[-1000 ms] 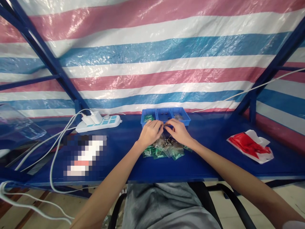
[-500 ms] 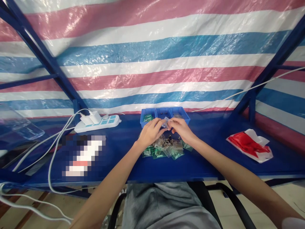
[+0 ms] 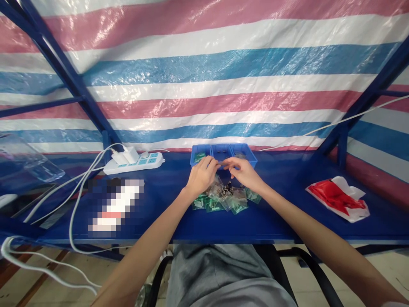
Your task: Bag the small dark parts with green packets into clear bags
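As the bare left hand (image 3: 203, 174) and right hand (image 3: 242, 171) pinch near-closed on a blurred item (image 3: 223, 163), slackening could lose it among clear-and-green plastic packets (image 3: 226, 198) beneath them!

This looks like a workshop: below the person's fingers (image 3: 232, 160) lie small clear plastic bags of parts (image 3: 225, 198) on a blue workbench (image 3: 191, 229), with a blue three-compartment plastic tray (image 3: 253, 163) and striped plastic sheeting (image 3: 220, 68) beyond.

Hands (image 3: 200, 175) (image 3: 243, 172) close together; fingers (image 3: 233, 162) curled
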`<state>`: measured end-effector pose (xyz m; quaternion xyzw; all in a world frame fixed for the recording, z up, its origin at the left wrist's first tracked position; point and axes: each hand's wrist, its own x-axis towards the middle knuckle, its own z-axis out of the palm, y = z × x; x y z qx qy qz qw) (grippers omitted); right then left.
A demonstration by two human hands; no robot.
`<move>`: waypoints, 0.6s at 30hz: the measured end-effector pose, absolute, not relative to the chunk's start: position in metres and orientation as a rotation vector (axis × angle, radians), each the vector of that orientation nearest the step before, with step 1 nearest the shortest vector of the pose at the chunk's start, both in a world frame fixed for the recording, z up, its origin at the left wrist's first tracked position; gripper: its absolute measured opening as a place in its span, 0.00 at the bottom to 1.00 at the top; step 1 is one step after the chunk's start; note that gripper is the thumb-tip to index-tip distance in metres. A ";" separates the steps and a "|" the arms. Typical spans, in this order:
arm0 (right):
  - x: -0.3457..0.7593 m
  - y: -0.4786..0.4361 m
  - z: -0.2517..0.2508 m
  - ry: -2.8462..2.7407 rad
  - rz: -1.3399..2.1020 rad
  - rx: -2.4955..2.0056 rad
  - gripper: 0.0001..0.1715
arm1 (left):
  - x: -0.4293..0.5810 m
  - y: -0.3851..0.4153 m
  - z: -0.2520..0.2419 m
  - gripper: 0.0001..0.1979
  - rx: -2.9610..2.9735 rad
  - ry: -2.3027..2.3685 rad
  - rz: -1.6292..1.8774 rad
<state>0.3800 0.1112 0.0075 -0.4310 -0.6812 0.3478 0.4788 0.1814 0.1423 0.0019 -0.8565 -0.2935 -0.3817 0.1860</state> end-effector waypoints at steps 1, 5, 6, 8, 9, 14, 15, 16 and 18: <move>0.380 0.111 0.007 -1.683 0.841 -1.053 0.13 | 0.181 0.142 0.002 0.10 -2.427 -0.832 -1.082; 0.380 0.111 0.005 -1.664 0.866 -1.069 0.10 | 0.181 0.142 0.001 0.09 -2.495 -0.793 -1.112; 0.380 0.111 0.004 -1.640 0.888 -1.066 0.11 | 0.181 0.142 0.000 0.10 -2.501 -0.785 -1.132; 0.379 0.112 0.004 -1.566 0.928 -1.057 0.12 | 0.180 0.142 0.000 0.16 -2.502 -0.764 -1.128; 0.380 0.112 0.005 -1.524 0.946 -1.051 0.13 | 0.179 0.142 0.001 0.18 -2.503 -0.749 -1.092; 0.383 0.112 0.010 -1.415 1.093 -1.005 0.21 | 0.177 0.143 0.001 0.14 -2.508 -0.703 -0.887; 0.383 0.112 0.011 -1.415 1.125 -0.996 0.23 | 0.177 0.143 0.001 0.12 -2.495 -0.711 -0.889; 0.383 0.111 0.012 -1.418 1.153 -0.990 0.25 | 0.177 0.144 0.001 0.12 -2.479 -0.721 -0.899; 0.383 0.108 0.013 -1.429 1.200 -0.981 0.26 | 0.177 0.145 0.000 0.11 -2.457 -0.738 -0.924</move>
